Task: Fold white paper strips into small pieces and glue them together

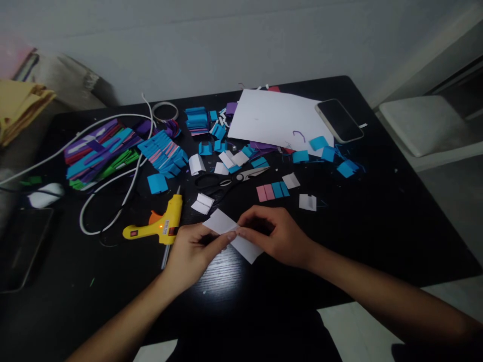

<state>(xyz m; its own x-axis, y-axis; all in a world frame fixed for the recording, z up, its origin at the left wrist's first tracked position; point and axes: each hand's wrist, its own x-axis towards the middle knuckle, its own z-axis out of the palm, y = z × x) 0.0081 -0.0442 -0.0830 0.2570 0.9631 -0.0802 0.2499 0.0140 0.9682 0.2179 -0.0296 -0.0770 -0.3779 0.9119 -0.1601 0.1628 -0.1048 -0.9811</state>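
Note:
A small white piece of paper (247, 249) is held slantwise over the front of the black table (287, 296). My left hand (194, 251) pinches it from the left, thumb on top. From the right, my right hand (281, 234) pinches the same paper, its thumb and fingertips meeting the left thumb near the middle. Just left of my left hand lies a yellow glue gun (156, 226) with a lit orange light and a glue stick out of its back. Black-handled scissors (241, 177) rest beyond the hands, near small folded white papers (203, 203) and a pink-and-blue folded strip (272, 191).
Large white sheets (275, 118) lie at the back under a phone (339, 120). Blue folded pieces (301, 156) are scattered nearby. Bundles of coloured strips (101, 151) and a looping white cable (85, 201) occupy the left. A dark tablet-like device (24, 246) sits far left.

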